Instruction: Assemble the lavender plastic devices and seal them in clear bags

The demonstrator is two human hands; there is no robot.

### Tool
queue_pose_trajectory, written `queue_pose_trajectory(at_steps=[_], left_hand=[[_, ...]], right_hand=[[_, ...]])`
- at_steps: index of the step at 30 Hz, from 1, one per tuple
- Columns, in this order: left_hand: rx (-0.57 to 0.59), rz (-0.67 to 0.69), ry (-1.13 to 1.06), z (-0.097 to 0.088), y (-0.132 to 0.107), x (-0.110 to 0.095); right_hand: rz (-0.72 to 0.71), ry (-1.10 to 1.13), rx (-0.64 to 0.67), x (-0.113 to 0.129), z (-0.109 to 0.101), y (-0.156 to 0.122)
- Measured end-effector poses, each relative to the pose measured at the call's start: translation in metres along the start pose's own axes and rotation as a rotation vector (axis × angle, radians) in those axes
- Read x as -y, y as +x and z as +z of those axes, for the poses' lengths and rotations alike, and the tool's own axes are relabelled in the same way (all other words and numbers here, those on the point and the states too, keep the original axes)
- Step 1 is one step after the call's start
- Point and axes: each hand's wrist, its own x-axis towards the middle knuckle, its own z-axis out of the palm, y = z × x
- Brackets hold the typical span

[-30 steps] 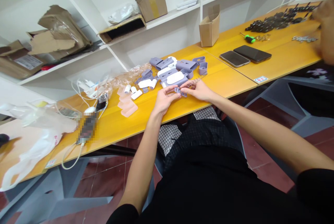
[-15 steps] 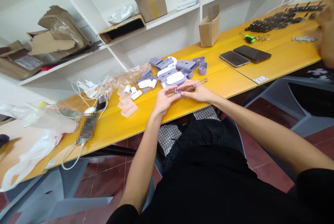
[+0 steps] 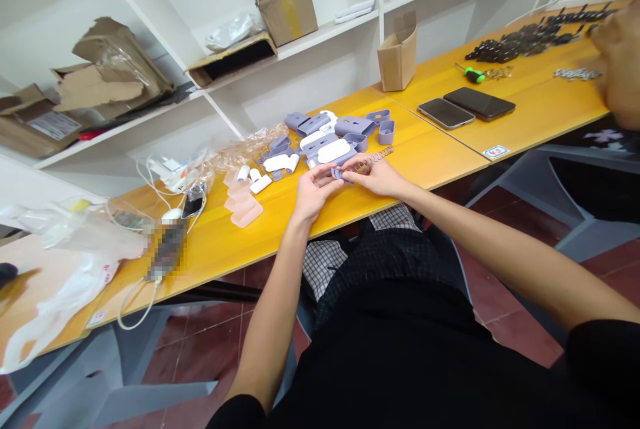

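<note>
Left hand (image 3: 314,194) pinching purple part (image 3: 337,174), spring (image 3: 383,154) by right hand (image 3: 379,178), label (image 3: 496,152) unreadable

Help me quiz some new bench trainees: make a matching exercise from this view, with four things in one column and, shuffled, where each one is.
Things
1. coiled thin metal spring
2. small purple plastic part
3. pale pink translucent sheets
4. green-and-black screwdriver

Places
A. beside small gold-coloured metal pieces
B. extending along the right hand
C. on the yellow-brown wooden table, to the left of the left hand
D. at the left hand's fingertips

Right pairs: 1-B; 2-D; 3-C; 4-A
</note>
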Motion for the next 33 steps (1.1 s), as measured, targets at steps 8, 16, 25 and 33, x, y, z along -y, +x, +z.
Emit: queue_pose_trajectory(at_steps=[8,16,25,33], left_hand=[[0.012,0.026,0.044,0.001,0.0,0.001],[0.016,0.048,0.042,0.001,-0.001,-0.002],[-0.001,0.087,0.029,0.004,0.0,-0.003],[-0.036,0.051,0.058,0.004,0.003,0.003]], right_hand=[[0.037,-0.084,-0.065,0.001,0.003,0.0],[0.019,0.138,0.028,0.0,-0.001,0.002],[0.12,0.282,0.035,0.003,-0.007,0.002],[0.019,0.181,0.042,-0.003,-0.005,0.002]])
